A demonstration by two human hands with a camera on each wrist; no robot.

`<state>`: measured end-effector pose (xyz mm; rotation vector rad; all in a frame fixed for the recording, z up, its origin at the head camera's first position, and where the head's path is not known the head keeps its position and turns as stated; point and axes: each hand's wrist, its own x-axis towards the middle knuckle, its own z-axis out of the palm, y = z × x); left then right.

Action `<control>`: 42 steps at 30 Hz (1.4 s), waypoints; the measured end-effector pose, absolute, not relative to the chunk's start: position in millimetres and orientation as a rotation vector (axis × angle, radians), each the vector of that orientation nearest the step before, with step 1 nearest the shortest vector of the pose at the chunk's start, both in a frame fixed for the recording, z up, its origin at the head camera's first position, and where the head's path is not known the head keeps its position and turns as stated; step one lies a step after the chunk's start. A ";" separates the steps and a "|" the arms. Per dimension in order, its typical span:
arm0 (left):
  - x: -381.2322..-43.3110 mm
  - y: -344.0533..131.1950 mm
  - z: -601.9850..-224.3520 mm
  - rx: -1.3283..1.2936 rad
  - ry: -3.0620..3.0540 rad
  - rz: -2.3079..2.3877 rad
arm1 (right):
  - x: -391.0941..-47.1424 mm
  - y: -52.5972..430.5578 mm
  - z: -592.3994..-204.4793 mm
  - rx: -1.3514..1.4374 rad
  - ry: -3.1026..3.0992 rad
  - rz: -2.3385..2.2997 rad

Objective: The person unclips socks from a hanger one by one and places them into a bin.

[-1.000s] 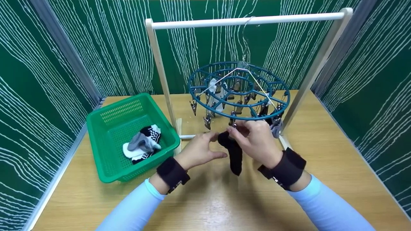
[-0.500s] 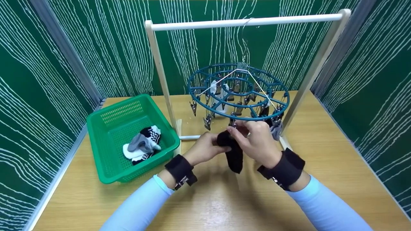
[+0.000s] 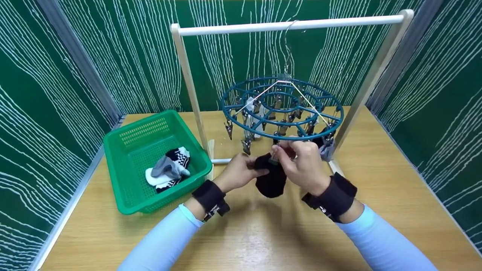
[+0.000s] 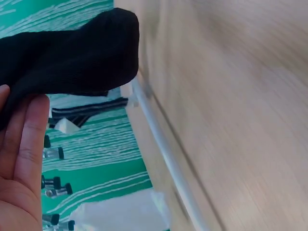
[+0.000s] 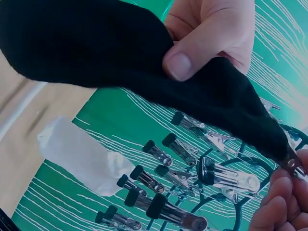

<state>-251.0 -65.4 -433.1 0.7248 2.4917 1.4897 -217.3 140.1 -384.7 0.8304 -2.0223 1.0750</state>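
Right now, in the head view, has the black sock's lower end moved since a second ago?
Yes. Judged against the left rack post, the lower end of the black sock has shifted slightly leftward and up in the picture.

Hand clearance exists over the tabletop [image 3: 260, 241] in front of the round hanger [image 3: 260, 134]. Clips [image 3: 246, 145] and a black sock [image 3: 271, 184] obstruct its underside; wooden posts [image 3: 191, 90] flank it.

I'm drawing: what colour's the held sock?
The sock is black, clearest in the right wrist view.
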 end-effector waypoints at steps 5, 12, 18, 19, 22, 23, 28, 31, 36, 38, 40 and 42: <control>-256.8 -66.7 -434.1 0.748 2.620 1.458 | -218.2 141.2 -386.2 0.847 -1.986 1.059; -262.4 -76.0 -438.5 0.678 2.755 1.469 | -217.4 143.7 -386.1 0.843 -2.015 1.065; -260.7 -89.1 -432.2 0.626 2.789 1.486 | -214.3 144.5 -382.8 0.798 -2.096 1.069; -260.1 -91.8 -429.9 0.637 2.803 1.484 | -213.6 144.5 -382.0 0.790 -2.108 1.071; -258.4 -101.1 -421.7 0.653 2.859 1.454 | -212.4 145.1 -381.3 0.761 -2.136 1.077; -257.8 -104.6 -418.7 0.646 2.878 1.443 | -212.1 145.2 -380.8 0.752 -2.141 1.076; -253.9 -125.5 -403.4 0.543 2.951 1.396 | -212.6 145.8 -379.1 0.707 -2.162 1.061; -252.0 -140.5 -394.6 0.503 2.986 1.384 | -213.0 145.6 -378.2 0.689 -2.182 1.051; -250.1 -166.3 -377.6 0.508 3.034 1.394 | -213.1 144.9 -376.9 0.667 -2.205 1.044; -249.0 -176.8 -370.4 0.527 3.053 1.396 | -213.1 144.8 -376.6 0.667 -2.207 1.047; -247.6 -187.8 -363.4 0.552 3.068 1.397 | -213.1 144.8 -376.7 0.671 -2.203 1.061; -245.8 -199.1 -356.9 0.569 3.080 1.398 | -213.0 145.0 -376.8 0.676 -2.194 1.070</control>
